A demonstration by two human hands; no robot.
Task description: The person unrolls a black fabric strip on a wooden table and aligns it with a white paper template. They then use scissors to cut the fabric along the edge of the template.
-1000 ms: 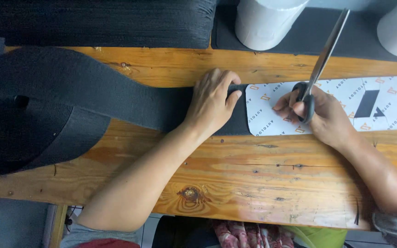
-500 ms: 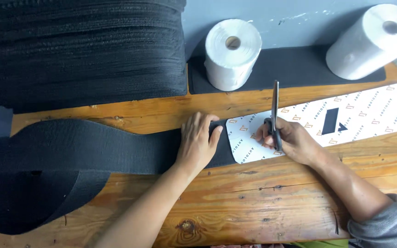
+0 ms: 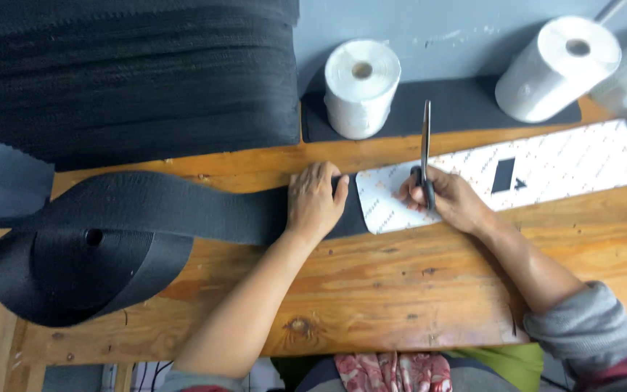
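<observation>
Nearest us, our left hand lies flat, fingers spread, pressing the black webbing strap onto the wooden bench at mid-frame. Our right hand is closed around the scissors, resting on the white patterned template. If the pressing hand eases, the strap could skew under the blades, giving a crooked edge. The strap's long axis runs left to right, its free end pointing right; the scissors point toward the top of the frame, where two white rolls stand.
</observation>
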